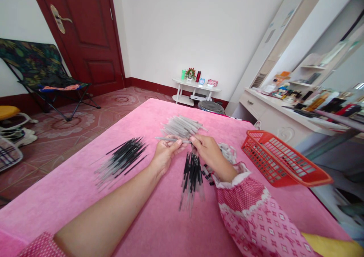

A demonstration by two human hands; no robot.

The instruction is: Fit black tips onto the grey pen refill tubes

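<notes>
Both my hands meet over the middle of the pink table. My left hand (pixel 166 151) pinches a slim greyish pen barrel (pixel 167 139) between thumb and fingers; it lies nearly level, one end pointing left. At the barrel's right end, the fingers of my right hand (pixel 207 148) are closed, and a small dark part shows there. Just beyond is a heap of translucent pen barrels (pixel 182 126). Black pen refills (pixel 193 170) lie in a bundle below my hands, and a second pile of refills (pixel 125 156) spreads to the left. White small parts (pixel 229 151) are partly hidden behind my right wrist.
Small black pieces (pixel 208 173) lie by my right cuff. A red plastic basket (pixel 280 156) stands at the table's right side. Farther right is a dresser (pixel 264 109) crowded with bottles. A folding chair (pixel 34 67) is at left, before a red door (pixel 88 33).
</notes>
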